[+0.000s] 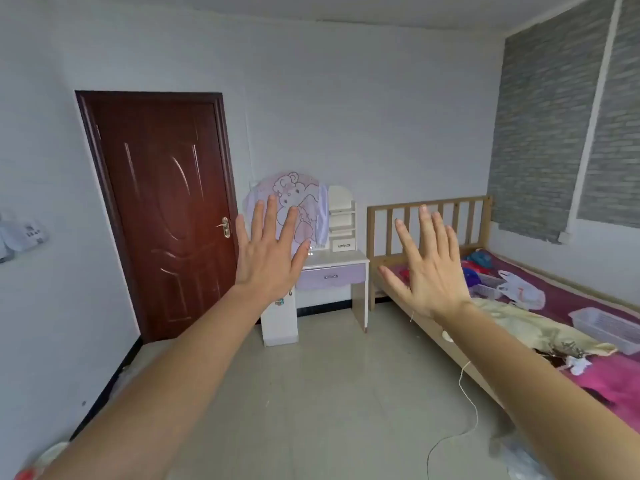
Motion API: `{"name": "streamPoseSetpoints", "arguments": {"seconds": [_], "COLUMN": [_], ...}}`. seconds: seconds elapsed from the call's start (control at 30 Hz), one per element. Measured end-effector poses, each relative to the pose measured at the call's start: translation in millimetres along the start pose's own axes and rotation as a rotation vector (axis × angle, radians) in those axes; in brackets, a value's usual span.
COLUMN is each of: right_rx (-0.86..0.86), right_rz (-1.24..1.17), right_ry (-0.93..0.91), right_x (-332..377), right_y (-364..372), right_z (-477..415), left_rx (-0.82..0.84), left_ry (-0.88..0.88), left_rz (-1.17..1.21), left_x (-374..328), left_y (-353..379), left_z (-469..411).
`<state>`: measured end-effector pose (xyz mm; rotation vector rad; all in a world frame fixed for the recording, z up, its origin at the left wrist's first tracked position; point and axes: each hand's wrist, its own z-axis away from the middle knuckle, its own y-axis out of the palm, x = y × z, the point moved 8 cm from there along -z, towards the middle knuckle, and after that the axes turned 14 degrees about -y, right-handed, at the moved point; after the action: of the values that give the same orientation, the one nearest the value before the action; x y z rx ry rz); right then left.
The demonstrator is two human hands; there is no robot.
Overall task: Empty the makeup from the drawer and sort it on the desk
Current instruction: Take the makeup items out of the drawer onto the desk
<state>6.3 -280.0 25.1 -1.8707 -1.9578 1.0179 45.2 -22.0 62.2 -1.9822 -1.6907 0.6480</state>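
A small white dressing desk (341, 258) stands against the far wall across the room. Its lilac drawer (332, 276) with a metal handle is closed, so no makeup shows. A mirror covered by a cartoon bear picture (308, 192) rises behind the desk top. My left hand (268, 252) is raised in front of me, fingers spread and straight, holding nothing; it hides the desk's left part. My right hand (427, 266) is raised the same way, empty, in front of the bed's headboard.
A dark red door (166, 209) is shut left of the desk. A wooden bed (429, 216) runs along the right wall, with clear plastic baskets (606, 327), bags and cloth on it. A white cord (464, 410) trails over the tiled floor.
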Motion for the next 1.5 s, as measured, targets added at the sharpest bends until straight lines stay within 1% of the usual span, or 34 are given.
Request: {"name": "streamPoseSetpoints", "arguments": {"seconds": [0.03, 0.07, 0.2, 0.27, 0.4, 0.53, 0.6, 0.67, 0.73, 0.8, 0.93, 1.03, 1.13, 1.3, 1.43, 1.5], "right_rx": [0.017, 0.017, 0.078, 0.098, 0.142, 0.241, 0.301, 0.340, 0.343, 0.351, 0.396, 0.416, 0.441, 0.506, 0.516, 0.510], "right_rz": [-0.011, -0.014, -0.044, -0.056, -0.089, -0.085, -0.074, -0.041, -0.040, -0.045, -0.051, -0.064, -0.087, -0.146, -0.209, -0.284], "right_ry": [0.012, 0.028, 0.018, -0.004, -0.022, -0.008, -0.036, -0.030, 0.030, 0.076, 0.129, 0.196, 0.189, 0.190, 0.210, 0.239], "right_x": [-1.0, -3.2, 4.8, 9.7, 22.2, 33.3, 37.1, 31.0, 17.1, 5.3, -29.8, -61.9, -92.2, -165.5, -220.9, -236.6], "right_y": [9.7, 21.1, 92.5, 132.8, 220.2, 319.1, 361.9, 400.1, 434.8, 453.7, 526.6, 590.8, 668.0, 801.8, 879.7, 913.6], "right_z": [-0.3, 0.7, 8.3, 4.0, -27.7, -68.5, -91.1, -113.8, -138.5, -147.0, -166.4, -182.3, -203.7, -268.2, -336.1, -365.7], "left_rx": [0.044, 0.052, 0.103, 0.131, 0.151, 0.220, 0.260, 0.268, 0.283, 0.296, 0.463, 0.555, 0.576, 0.657, 0.673, 0.686], "left_ry": [-0.021, -0.022, 0.029, 0.007, -0.101, -0.152, -0.181, -0.140, -0.122, -0.136, -0.127, -0.129, -0.124, -0.221, -0.264, -0.285], "left_rz": [-0.019, -0.041, -0.079, -0.039, 0.039, 0.109, 0.153, 0.160, 0.164, 0.172, 0.155, 0.137, 0.120, 0.079, 0.079, 0.101], "left_x": [0.4, 0.4, 10.7, 24.6, 65.5, 102.5, 117.4, 124.6, 128.5, 127.8, 111.3, 91.6, 72.9, 48.2, 30.4, 26.1], "left_y": [9.5, 20.8, 88.7, 130.5, 221.8, 316.7, 355.3, 393.0, 432.8, 458.8, 556.7, 631.4, 709.4, 841.2, 911.4, 940.7], "left_z": [0.5, 1.1, 14.6, 17.4, 9.3, -24.4, -48.7, -76.6, -109.2, -122.9, -151.4, -172.9, -199.0, -280.3, -351.6, -375.5]}}
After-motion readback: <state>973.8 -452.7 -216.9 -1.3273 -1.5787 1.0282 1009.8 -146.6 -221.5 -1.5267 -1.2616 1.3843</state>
